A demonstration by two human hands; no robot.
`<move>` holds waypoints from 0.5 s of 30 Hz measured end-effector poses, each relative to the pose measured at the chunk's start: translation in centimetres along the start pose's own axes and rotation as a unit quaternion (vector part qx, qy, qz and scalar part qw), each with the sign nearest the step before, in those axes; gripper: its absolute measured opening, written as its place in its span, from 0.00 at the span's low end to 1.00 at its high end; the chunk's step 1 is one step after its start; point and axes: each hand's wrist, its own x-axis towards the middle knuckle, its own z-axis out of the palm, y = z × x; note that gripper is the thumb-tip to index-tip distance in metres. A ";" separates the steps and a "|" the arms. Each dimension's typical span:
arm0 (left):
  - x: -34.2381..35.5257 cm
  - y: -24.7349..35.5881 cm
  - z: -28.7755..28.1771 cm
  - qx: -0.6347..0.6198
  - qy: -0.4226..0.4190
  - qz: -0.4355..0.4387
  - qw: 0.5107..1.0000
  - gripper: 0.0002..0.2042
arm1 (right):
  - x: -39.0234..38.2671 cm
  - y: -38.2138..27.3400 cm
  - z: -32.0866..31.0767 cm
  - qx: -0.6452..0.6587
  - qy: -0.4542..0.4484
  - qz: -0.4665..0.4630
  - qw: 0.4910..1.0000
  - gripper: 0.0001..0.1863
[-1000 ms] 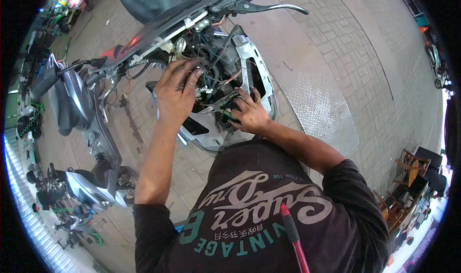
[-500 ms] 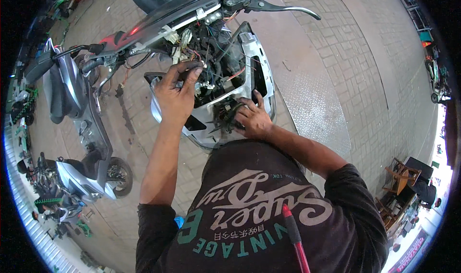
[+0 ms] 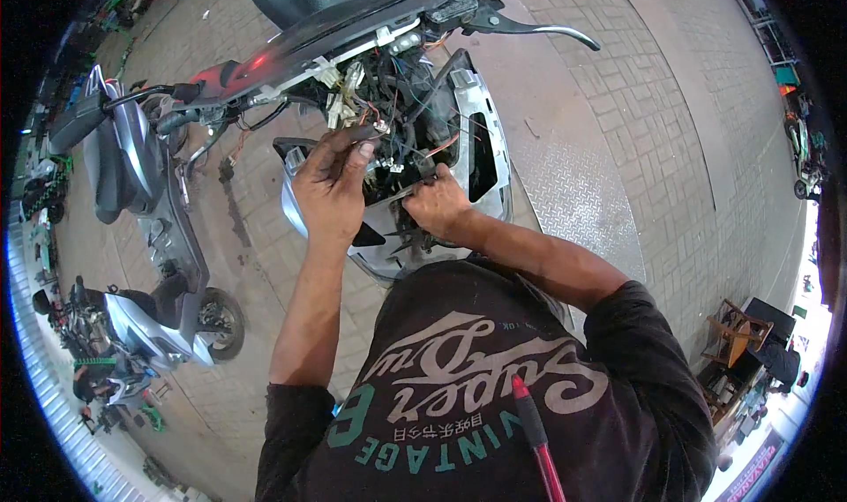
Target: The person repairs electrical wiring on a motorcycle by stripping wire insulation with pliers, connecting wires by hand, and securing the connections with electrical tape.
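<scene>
The dismantled front of a scooter, with its handlebar (image 3: 344, 30) and brake lever (image 3: 556, 30), exposes a tangle of wires and white connectors (image 3: 340, 101). My left hand (image 3: 335, 180) pinches a small wire end (image 3: 378, 133) among them, thumb against curled fingers. Lower and to the right, my right hand (image 3: 437, 206) is closed, fingers curled into the housing beside the silver-grey panel (image 3: 494, 149); what it grips is hidden behind the fingers. Loose thin wires (image 3: 450, 140) stick out above that hand.
Another silver scooter (image 3: 146, 317) and a dark seat with body panels (image 3: 119, 176) are at the left. A checkered metal plate (image 3: 582, 220) lies on the paving right of the housing. Wooden chairs (image 3: 737, 330) stand at the lower right. A red pen (image 3: 538, 440) is clipped to my shirt.
My right hand has shifted left and curled in tighter; the green-handled object seen under it earlier is now hidden. My left hand stays pinched among the wires.
</scene>
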 end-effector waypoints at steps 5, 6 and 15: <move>-1.1 0.0 0.0 -0.038 0.022 -0.048 0.998 0.08 | -0.3 0.0 0.2 -0.020 0.028 -0.006 0.999 0.09; -1.3 0.0 0.1 -0.042 0.023 -0.049 0.998 0.08 | -0.4 0.1 0.7 -0.003 0.069 -0.008 0.998 0.08; -2.6 -1.2 -0.2 -0.069 0.037 -0.057 0.995 0.07 | -3.7 0.5 -0.3 0.522 0.207 0.149 0.814 0.07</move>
